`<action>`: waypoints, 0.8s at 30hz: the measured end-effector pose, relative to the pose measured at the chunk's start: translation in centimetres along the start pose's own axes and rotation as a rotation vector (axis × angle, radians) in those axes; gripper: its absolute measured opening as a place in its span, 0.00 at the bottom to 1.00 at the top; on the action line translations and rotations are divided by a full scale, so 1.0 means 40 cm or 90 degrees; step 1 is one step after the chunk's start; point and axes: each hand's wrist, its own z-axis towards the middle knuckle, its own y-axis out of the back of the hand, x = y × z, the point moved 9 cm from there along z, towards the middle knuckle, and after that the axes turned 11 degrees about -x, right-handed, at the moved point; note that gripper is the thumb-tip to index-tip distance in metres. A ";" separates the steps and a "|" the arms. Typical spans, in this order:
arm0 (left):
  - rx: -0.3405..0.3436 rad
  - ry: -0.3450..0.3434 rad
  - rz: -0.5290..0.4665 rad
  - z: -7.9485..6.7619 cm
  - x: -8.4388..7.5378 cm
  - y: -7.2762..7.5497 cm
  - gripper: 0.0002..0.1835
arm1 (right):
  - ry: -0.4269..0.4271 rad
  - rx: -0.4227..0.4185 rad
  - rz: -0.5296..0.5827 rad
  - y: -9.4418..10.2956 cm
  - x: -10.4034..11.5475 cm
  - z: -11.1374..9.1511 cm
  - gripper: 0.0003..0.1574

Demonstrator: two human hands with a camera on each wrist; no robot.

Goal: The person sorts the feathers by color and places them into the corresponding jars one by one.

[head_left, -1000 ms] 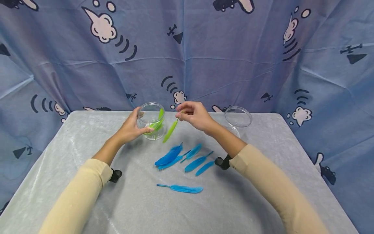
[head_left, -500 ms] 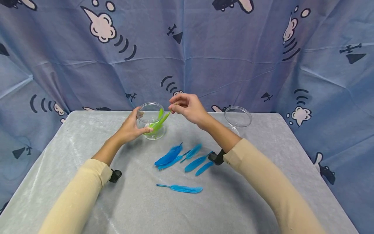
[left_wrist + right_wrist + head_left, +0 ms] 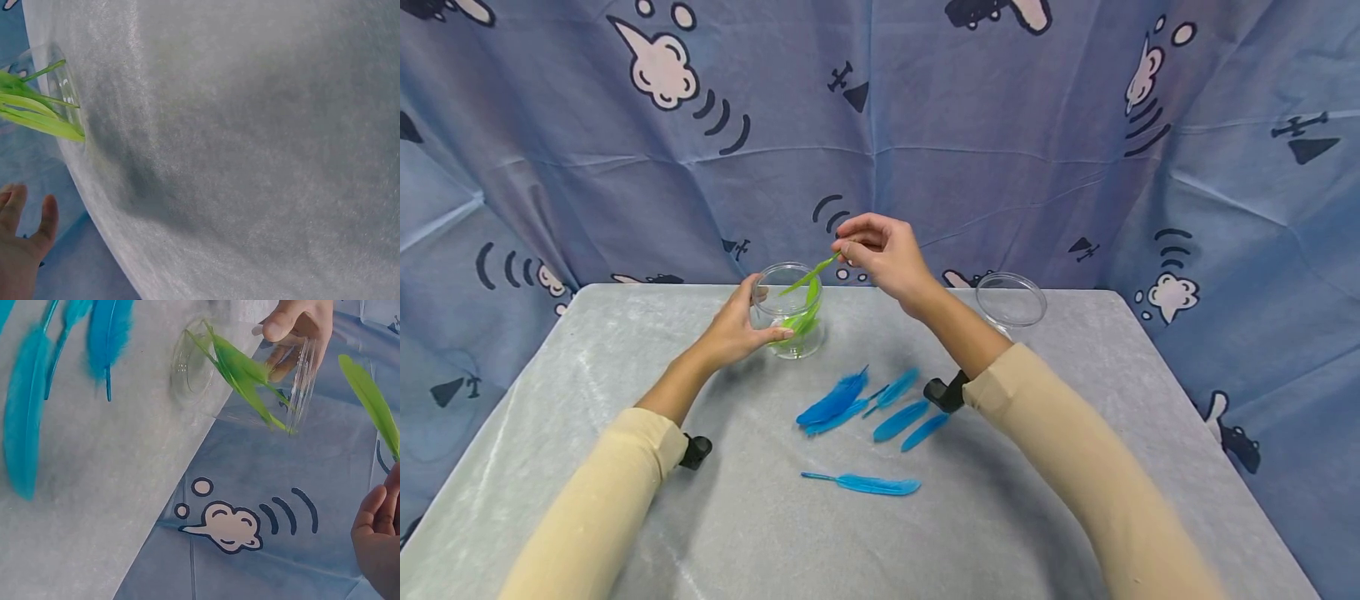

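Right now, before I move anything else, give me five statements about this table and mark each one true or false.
1. The right hand pinches a green feather. True.
2. The left hand is resting flat. False: the left hand grips a clear jar.
3. All the blue feathers are inside the jar. False: the blue feathers lie on the table.
4. One blue feather lies apart, nearest the person. True.
5. The jar holds only blue feathers. False: those inside are green.
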 end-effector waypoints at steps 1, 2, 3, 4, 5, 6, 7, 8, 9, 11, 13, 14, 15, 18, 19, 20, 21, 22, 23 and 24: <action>-0.001 0.000 -0.001 0.000 0.000 0.000 0.59 | -0.003 -0.003 -0.002 -0.001 -0.001 0.002 0.11; -0.001 0.002 -0.001 0.000 0.001 0.000 0.59 | -0.005 -0.005 -0.003 -0.002 -0.004 0.004 0.11; -0.001 0.002 -0.002 0.000 0.001 0.000 0.59 | -0.006 -0.006 -0.006 -0.004 -0.006 0.006 0.11; -0.001 0.002 -0.003 0.000 0.001 0.000 0.59 | -0.008 -0.006 -0.010 -0.006 -0.010 0.007 0.11; 0.000 0.001 -0.002 0.000 0.000 0.000 0.59 | -0.009 -0.006 -0.017 -0.008 -0.013 0.009 0.10; 0.001 0.002 -0.001 0.000 0.000 0.000 0.59 | -0.011 -0.006 -0.023 -0.011 -0.017 0.011 0.10; 0.002 0.003 0.000 0.000 0.001 -0.001 0.59 | -0.011 -0.006 -0.029 -0.013 -0.020 0.012 0.09; 0.003 0.004 0.001 0.000 0.001 -0.001 0.59 | -0.011 -0.005 -0.034 -0.016 -0.024 0.013 0.09; 0.004 0.005 0.001 0.000 0.001 -0.002 0.59 | -0.011 -0.005 -0.039 -0.019 -0.027 0.014 0.09; 0.005 0.006 0.003 0.000 0.002 -0.003 0.59 | -0.009 -0.004 -0.048 -0.025 -0.030 0.014 0.09; 0.006 0.006 0.002 0.000 0.002 -0.003 0.59 | -0.004 -0.001 -0.060 -0.032 -0.034 0.014 0.08; 0.006 0.006 0.001 0.000 0.001 -0.003 0.59 | 0.000 0.002 -0.067 -0.036 -0.037 0.014 0.08; 0.005 0.005 0.000 0.000 0.001 -0.002 0.59 | 0.002 0.006 -0.075 -0.041 -0.041 0.014 0.08; 0.006 0.005 0.000 -0.001 0.000 -0.001 0.59 | -0.004 0.026 -0.100 -0.056 -0.057 0.012 0.08; 0.006 0.004 0.000 -0.001 0.000 0.000 0.59 | -0.008 0.033 -0.106 -0.061 -0.063 0.010 0.08; 0.005 0.005 0.000 -0.001 0.001 0.000 0.59 | -0.012 0.039 -0.108 -0.065 -0.067 0.009 0.08; 0.005 0.004 0.001 -0.002 0.001 0.000 0.59 | -0.016 0.045 -0.110 -0.069 -0.072 0.007 0.08; 0.005 0.004 0.001 -0.002 0.001 0.001 0.59 | -0.018 0.048 -0.113 -0.073 -0.075 0.005 0.08; 0.005 0.003 0.000 -0.002 0.000 0.001 0.59 | -0.018 0.051 -0.116 -0.076 -0.078 0.003 0.08; 0.006 0.003 0.000 -0.003 0.000 0.001 0.59 | -0.018 0.054 -0.117 -0.080 -0.080 0.002 0.09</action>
